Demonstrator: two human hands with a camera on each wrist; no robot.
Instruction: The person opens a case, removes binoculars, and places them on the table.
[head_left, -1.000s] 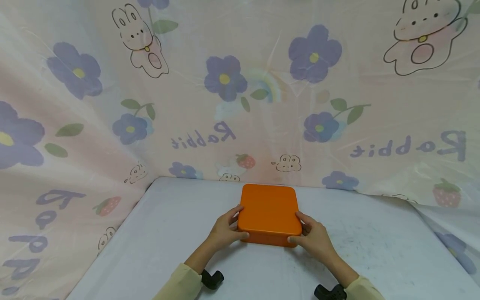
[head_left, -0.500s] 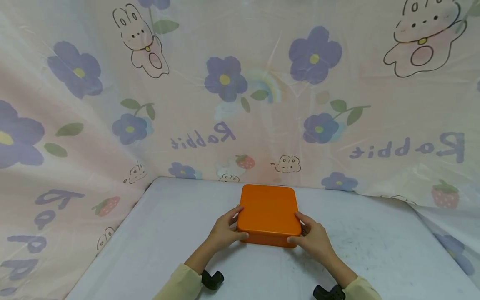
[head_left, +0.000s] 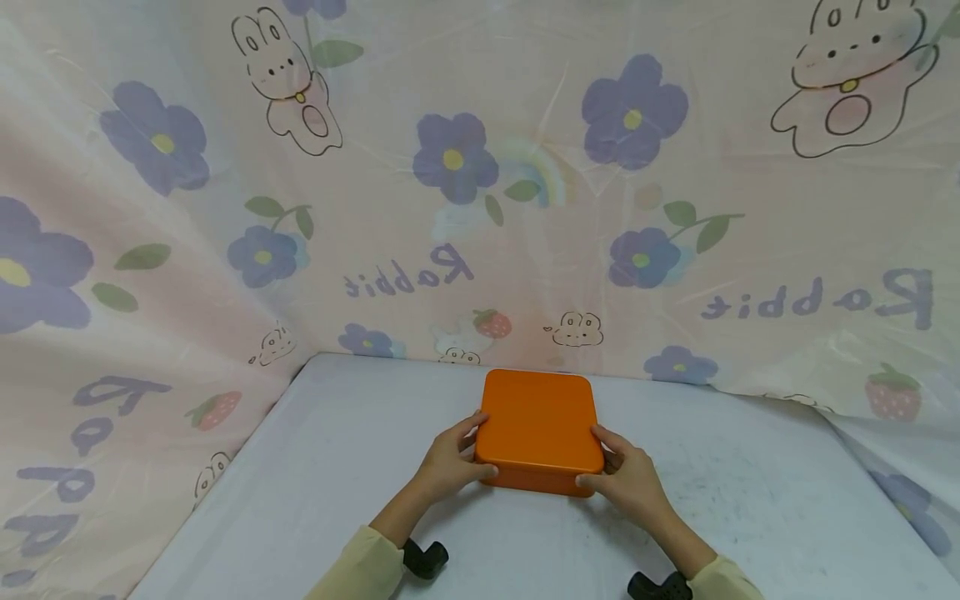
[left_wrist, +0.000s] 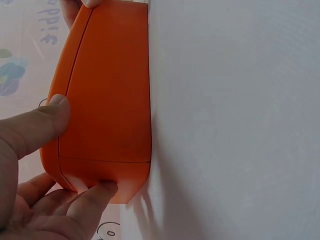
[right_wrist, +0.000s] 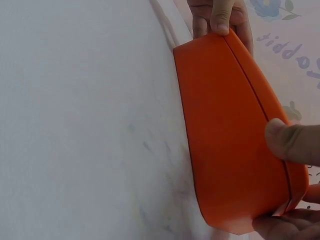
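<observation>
Box (head_left: pixel 536 417), orange and closed on top, sits toward the rear of a white table (head_left: pixel 352 433), held at its two near corners by a person's left hand (head_left: pixel 447 462) and right hand (head_left: pixel 633 482). Fingers (left_wrist: pixel 95 202) of both hands are clamped on it: the left thumb (left_wrist: pixel 47 119) bears on the near face at a seam (right_wrist: pixel 248 82) below the top, other fingers bent to the left side, while the right thumb (right_wrist: pixel 295 142) mirrors it at the opposite corner. The step in hand appears to be a two-handed steadying grip, the box seemingly resting on the tabletop. Any lift or slide would call for even pressure from both sides, with care at the seam should the upper part prove a separate lid, which the views do not settle. The table's back edge runs close behind the box, the exact gap hidden, and a flower-and-rabbit curtain (head_left: pixel 525 275) rises just beyond. Open room spreads to left and right, and a strip of white surface runs toward the person between the forearms (head_left: pixel 402 512).
</observation>
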